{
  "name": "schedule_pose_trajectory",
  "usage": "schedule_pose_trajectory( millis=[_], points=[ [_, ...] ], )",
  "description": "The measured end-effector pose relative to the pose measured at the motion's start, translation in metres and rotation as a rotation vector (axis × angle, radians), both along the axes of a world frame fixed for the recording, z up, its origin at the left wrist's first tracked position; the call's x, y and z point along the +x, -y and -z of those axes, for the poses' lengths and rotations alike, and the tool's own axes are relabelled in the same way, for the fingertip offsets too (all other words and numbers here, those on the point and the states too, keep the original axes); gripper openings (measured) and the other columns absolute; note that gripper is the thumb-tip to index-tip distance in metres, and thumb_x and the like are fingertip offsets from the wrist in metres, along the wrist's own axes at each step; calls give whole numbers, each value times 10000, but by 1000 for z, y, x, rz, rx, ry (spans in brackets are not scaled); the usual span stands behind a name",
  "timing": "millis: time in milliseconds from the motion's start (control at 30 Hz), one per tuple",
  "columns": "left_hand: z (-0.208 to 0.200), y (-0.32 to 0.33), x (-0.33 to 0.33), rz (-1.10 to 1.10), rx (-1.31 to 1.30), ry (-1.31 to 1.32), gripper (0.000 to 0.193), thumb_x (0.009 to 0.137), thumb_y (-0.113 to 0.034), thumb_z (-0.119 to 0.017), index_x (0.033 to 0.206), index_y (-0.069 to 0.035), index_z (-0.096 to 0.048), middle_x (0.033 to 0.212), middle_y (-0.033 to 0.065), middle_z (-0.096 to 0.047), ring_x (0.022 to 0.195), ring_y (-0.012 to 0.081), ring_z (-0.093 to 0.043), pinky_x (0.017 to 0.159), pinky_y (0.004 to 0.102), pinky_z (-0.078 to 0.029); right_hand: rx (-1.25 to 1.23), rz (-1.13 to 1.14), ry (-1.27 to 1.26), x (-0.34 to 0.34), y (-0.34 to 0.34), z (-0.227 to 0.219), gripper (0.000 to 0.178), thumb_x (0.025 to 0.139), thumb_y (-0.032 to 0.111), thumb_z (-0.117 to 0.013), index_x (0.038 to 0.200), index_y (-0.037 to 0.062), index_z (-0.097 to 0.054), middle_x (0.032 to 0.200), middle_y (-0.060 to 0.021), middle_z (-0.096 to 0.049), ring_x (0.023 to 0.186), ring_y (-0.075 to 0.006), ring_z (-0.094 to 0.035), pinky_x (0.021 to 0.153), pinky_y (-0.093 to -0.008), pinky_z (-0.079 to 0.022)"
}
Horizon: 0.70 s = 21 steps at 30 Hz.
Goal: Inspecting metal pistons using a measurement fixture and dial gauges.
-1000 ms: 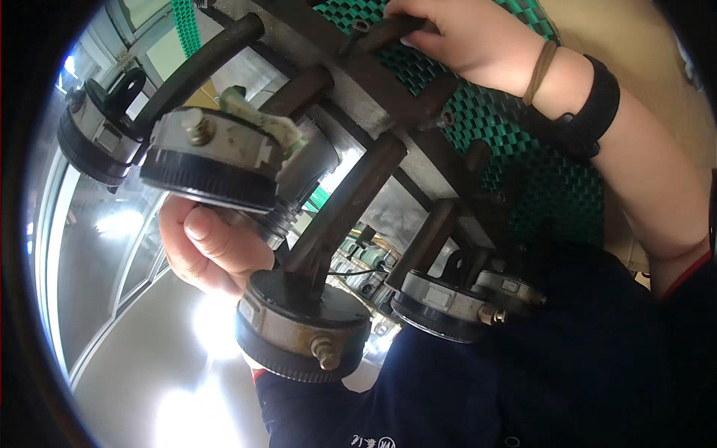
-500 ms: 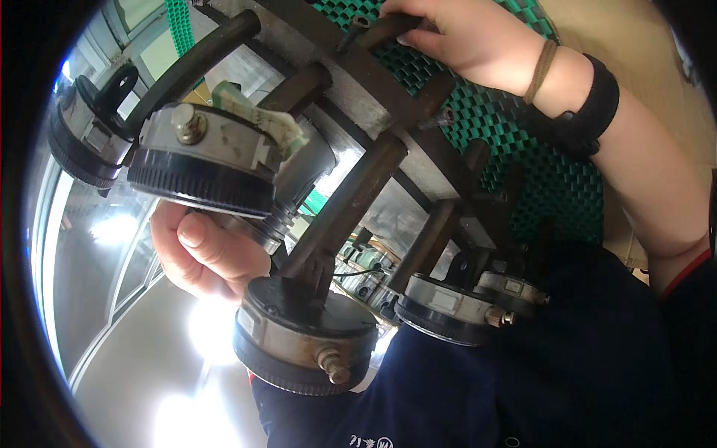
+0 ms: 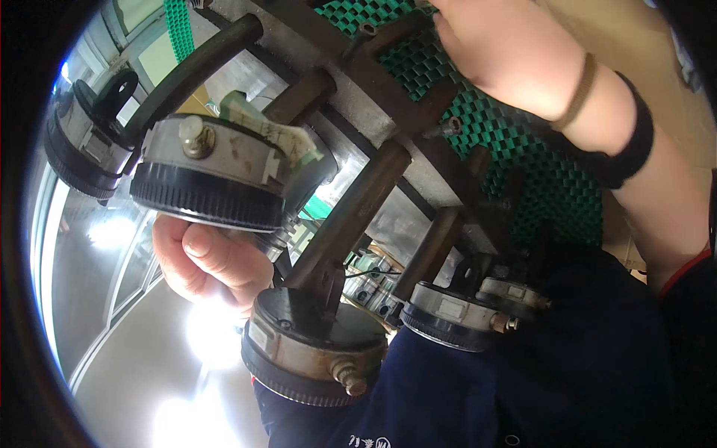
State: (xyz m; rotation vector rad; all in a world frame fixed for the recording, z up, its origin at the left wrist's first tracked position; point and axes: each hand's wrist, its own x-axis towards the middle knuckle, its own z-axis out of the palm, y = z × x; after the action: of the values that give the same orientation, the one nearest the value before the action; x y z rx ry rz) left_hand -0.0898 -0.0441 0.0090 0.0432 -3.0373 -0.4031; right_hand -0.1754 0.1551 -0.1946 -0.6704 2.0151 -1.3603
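Observation:
A dark metal gauge fixture (image 3: 373, 112) with several bars and round dial gauges fills the middle. My left hand (image 3: 213, 257) is closed below a dial gauge (image 3: 205, 168) with a ribbed black rim and a metal knob. What lies in its fingers is mostly hidden behind that gauge. A translucent greenish plate (image 3: 276, 131) sticks up behind the gauge. At the top right my right hand (image 3: 500, 52) is beside the end of a dark rod (image 3: 399, 33); the upper picture edge cuts off its fingertips. Another dial gauge (image 3: 317, 347) hangs in front, nearest me.
A green woven mat (image 3: 500, 138) lies under the fixture's right side, with brown cardboard (image 3: 620, 37) beyond. Two dial gauges (image 3: 448, 317) sit close to my dark clothing. Another gauge (image 3: 86, 145) stands at far left, near a glazed frame (image 3: 45, 246).
My right hand has moved up and right, away from the dark rod its fingers were on. The nearest gauges have shifted slightly right and down in view. My left hand stays about where it was.

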Motion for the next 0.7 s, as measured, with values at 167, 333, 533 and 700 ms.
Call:
schedule_pose_trajectory(
  millis=[167, 333, 533, 700],
  points=[
    [-5, -10, 0, -15, -64, -23, 497, 980, -447, -421, 988, 29, -563, 886, 131, -662, 762, 161, -611, 699, 263, -483, 302, 55, -372, -20, -22, -41, 171, 853, 128, -519, 786, 19, -633, 704, -165, -621, 647, -315, -612, 643, -386, -516],
    [1, -23, 0, -138, -83, -41, 541, 957, -523, -439, 943, 0, -577, 846, 99, -638, 767, 153, -587, 744, 287, -469, -314, 647, 273, -38, -40, -57, 273, 958, 197, -435, 937, -4, -619, 685, -33, -590, 500, -85, -513, 445, -221, -421],
    [-2, -21, 2, -140, -166, -27, 526, 962, -522, -428, 895, -16, -553, 791, 77, -580, 720, 149, -529, 695, 286, -432, -854, 554, 274, -44, -39, -21, 278, 967, 188, -428, 1022, -40, -580, 772, -49, -596, 513, -85, -503, 460, -207, -417],
    [-9, -20, 1, -142, -199, 2, 524, 966, -516, -423, 869, -16, -542, 748, 63, -551, 670, 141, -486, 651, 277, -406, -815, 615, 240, -33, -30, -31, 286, 980, 179, -418, 1076, -55, -553, 772, -48, -592, 536, -88, -511, 480, -197, -417]
  ],
)
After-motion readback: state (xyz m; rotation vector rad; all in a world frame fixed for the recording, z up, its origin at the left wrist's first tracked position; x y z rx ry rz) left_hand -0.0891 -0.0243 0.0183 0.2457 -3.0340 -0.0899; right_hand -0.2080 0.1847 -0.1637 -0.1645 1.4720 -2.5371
